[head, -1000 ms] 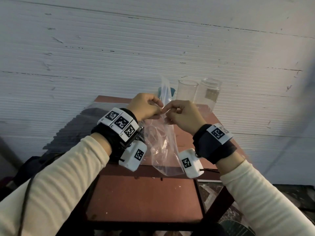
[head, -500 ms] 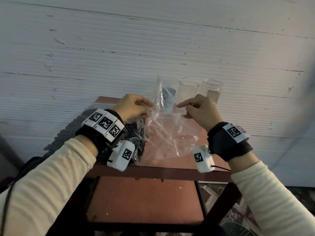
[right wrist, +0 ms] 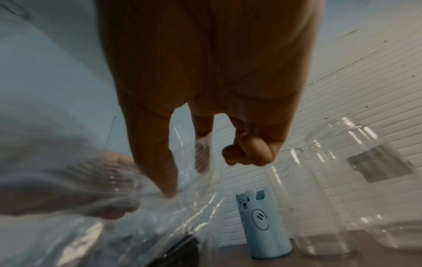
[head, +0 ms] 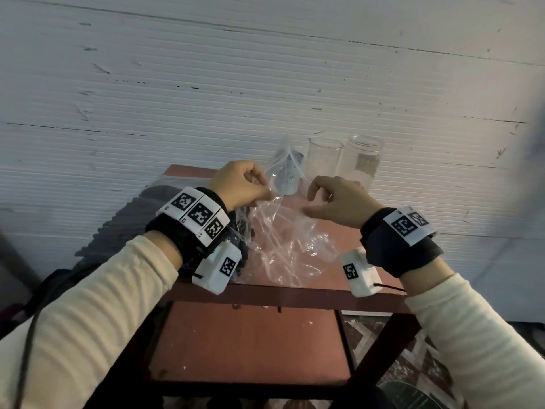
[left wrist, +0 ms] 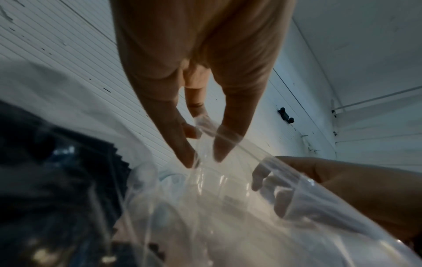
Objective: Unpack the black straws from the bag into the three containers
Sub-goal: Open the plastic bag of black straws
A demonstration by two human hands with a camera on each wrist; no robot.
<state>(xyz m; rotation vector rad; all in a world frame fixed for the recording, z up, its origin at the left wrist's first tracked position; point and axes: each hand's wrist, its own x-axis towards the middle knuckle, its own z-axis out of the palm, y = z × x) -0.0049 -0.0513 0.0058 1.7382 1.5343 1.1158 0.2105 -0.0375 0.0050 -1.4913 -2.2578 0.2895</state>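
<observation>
Pinching the clear bag (head: pixel 283 240) mouth: left hand (head: pixel 239 184) grip, right hand (head: pixel 339 202) grip, both clenched on plastic.

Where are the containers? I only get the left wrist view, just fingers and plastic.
Observer: Along the far edge of the table: a blue holder, a cup and a jar, left to right in the head view.
Operator: Anything in them?
Observer: The cup and jar look empty in the right wrist view. The holder's inside is hidden.
Operator: What is the other hand doing?
Observer: The right hand has its thumb and forefinger on the bag, with the other fingers curled.
</observation>
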